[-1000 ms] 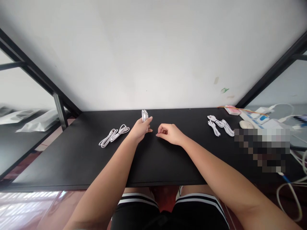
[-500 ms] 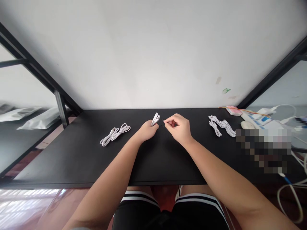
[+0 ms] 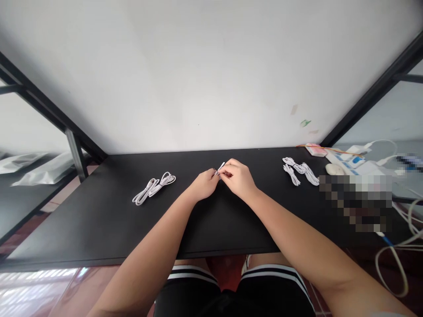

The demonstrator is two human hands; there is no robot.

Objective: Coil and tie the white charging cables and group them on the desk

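Above the middle of the black desk, my left hand (image 3: 205, 184) is closed round a folded white cable (image 3: 221, 166), and only a short part of it shows past the fingers. My right hand (image 3: 240, 178) meets it there, with thumb and fingertips pinched on a thin black twist tie at the cable. The fingers hide most of the tie. To the left lie bundled white cables (image 3: 153, 188). On the right rest more white cable bundles (image 3: 300, 169), bound with dark ties.
A power strip (image 3: 343, 160) with plugged-in white chargers stands at the desk's right, beside a white mouse (image 3: 334, 169) and a pink-and-white box (image 3: 316, 150). Loose cords hang off the right edge. A pale wall (image 3: 198, 79) backs the desk (image 3: 99, 211); black frame posts flank it.
My right hand has moved left, from a small gap away, up against the cable in my left hand. The black strand that stretched between the hands is now mostly hidden. The view has shifted slightly.
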